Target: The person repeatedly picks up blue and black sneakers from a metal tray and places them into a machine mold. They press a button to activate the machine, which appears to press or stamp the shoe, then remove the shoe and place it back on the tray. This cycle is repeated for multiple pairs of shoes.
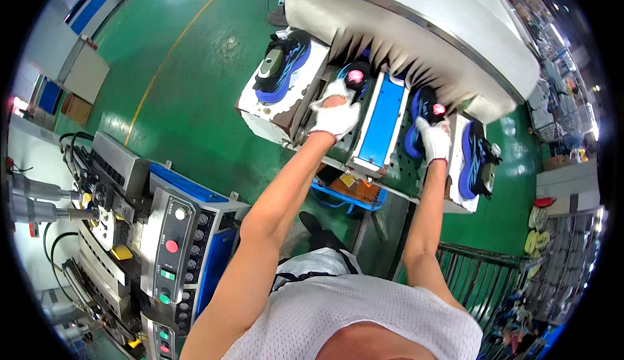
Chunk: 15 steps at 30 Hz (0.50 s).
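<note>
My left hand point(337, 116), in a white glove with bare skin showing at part of it, is closed on the near end of a black and blue shoe point(354, 67). That shoe lies in the left lane at the mouth of a metal machine, a pink round patch on it. My right hand point(435, 140), also gloved in white, is closed around the near end of a second black and blue shoe point(419, 109) in the right lane, with a similar pink patch. The gloves hide the gripped ends, so finger placement is only partly visible.
Flap strips point(396, 57) hang across the opening of the machine point(416, 9). A blue-topped divider point(382, 120) separates the lanes. Two more shoes rest on the side ledges, a left shoe point(286, 67) and a right shoe point(473, 161). A control panel point(172, 246) stands at left.
</note>
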Tool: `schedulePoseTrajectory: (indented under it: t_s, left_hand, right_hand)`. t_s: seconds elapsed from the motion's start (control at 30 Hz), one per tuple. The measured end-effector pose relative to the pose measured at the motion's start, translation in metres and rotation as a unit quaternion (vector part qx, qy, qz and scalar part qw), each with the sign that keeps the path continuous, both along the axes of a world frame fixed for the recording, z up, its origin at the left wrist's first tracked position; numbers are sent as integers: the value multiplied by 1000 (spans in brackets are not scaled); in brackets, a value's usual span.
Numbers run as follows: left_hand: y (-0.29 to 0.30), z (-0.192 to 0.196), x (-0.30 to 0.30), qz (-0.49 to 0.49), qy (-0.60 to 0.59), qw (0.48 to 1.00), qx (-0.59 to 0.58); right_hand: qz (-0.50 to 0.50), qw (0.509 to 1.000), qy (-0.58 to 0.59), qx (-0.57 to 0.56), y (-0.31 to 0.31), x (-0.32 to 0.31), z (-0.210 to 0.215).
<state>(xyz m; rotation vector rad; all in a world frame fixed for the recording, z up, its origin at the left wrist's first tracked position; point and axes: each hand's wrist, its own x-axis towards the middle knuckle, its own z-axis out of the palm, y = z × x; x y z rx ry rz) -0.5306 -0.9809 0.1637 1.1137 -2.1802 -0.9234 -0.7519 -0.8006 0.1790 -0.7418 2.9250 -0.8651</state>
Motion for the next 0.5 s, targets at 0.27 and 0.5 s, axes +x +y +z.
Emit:
schedulePoseTrajectory:
  t_s: [0.27, 0.5]
  left_hand:
    - [33, -1, 67, -65, -80, 951, -291]
    - [177, -44, 264, 16, -29, 950, -310]
  right_hand:
    - [251, 935, 68, -241, -47, 119, 71]
    - [826, 548, -131, -6, -64, 345, 28]
